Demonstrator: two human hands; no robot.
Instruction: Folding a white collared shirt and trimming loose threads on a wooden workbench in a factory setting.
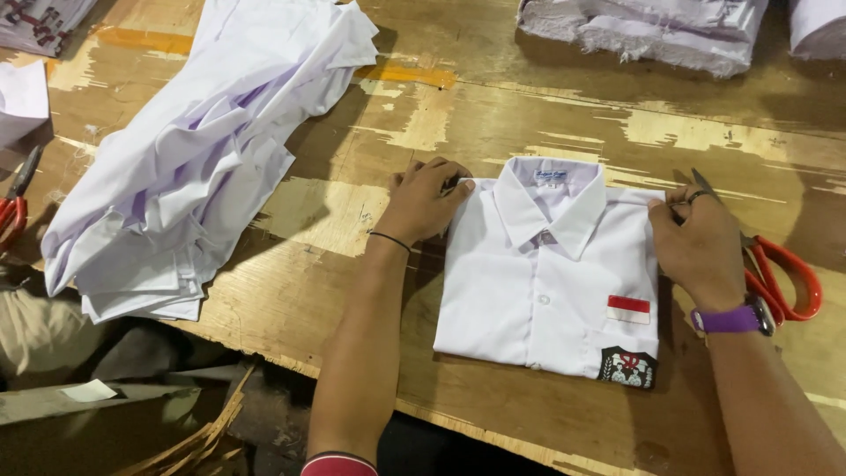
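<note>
**Folded shirt pinned at both shoulders, scissors close by**

While both hands press at its top corners, the shirt (546, 282) lies folded and face up on the table (352, 291), collar away from the person, just in from the near edge. The left hand (423, 201) is curled, fingertips pinching the fabric at the left shoulder fold; the right hand (701, 238) is likewise closed down on the right shoulder edge, fingers bent over the cloth. Whether either thumb is tucked under the fold cannot be told.

The likeliest slip, as I judge it, is the fold springing loose: the cloth looks thin and smooth, so an uneven release could let one side slide out and leave the collar crooked. The table's rough, flaking surface might also catch the fabric or mark the white cloth if it is dragged.

The red-handled scissors (780, 278) lie touching or just behind the right hand, partly hidden by it; a sideways sweep could knock them or bring the blades against the sleeve. A pile of shirts (203, 159) lies well apart to the left, and bundles (652, 31) sit at the far edge. Another pair of scissors (13, 207) shows at the far left.
</note>
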